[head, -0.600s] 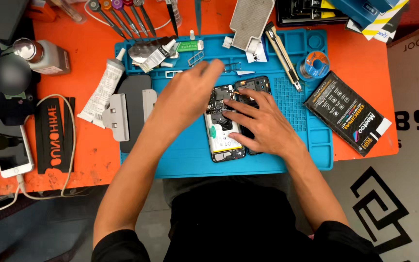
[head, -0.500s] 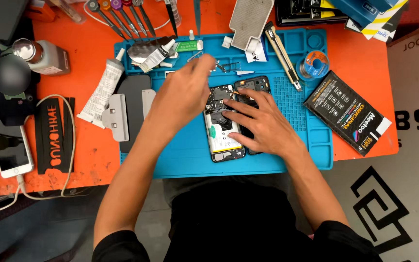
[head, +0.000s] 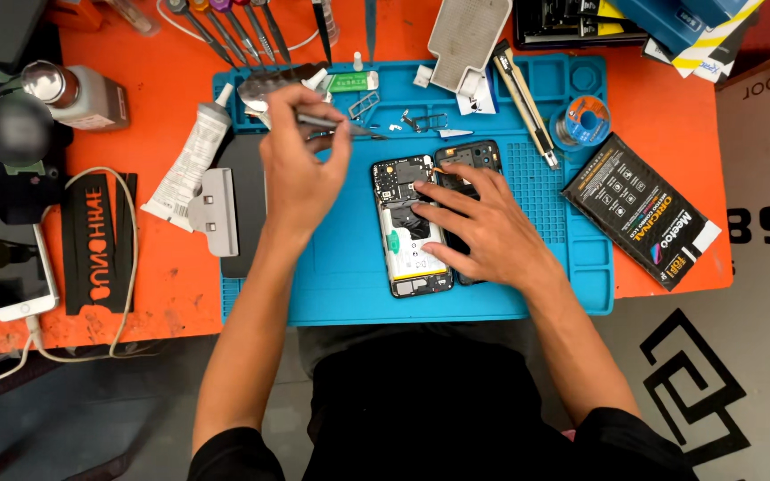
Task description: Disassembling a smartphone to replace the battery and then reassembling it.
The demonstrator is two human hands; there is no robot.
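- Nearest you, your right hand (head: 483, 227) lies flat with fingers spread over the opened black smartphone with its back cover off (head: 410, 223), fingertips pressing on its upper half; it grips nothing.
- That phone lies upright near the middle of the blue silicone repair mat (head: 340, 276), its white battery showing, with the black back shell (head: 472, 160) just beside it under your right hand.
- Your left hand (head: 300, 174) is raised over the mat's upper left, thumb and fingers pinched shut around slim metal tweezers (head: 345, 126) whose tips point right.
- Left of that hand, a white squeeze tube of glue (head: 191, 160) lies tilted on the orange bench (head: 153, 294).
- Farther off, small metal brackets (head: 421, 120) lie along the mat's top edge.
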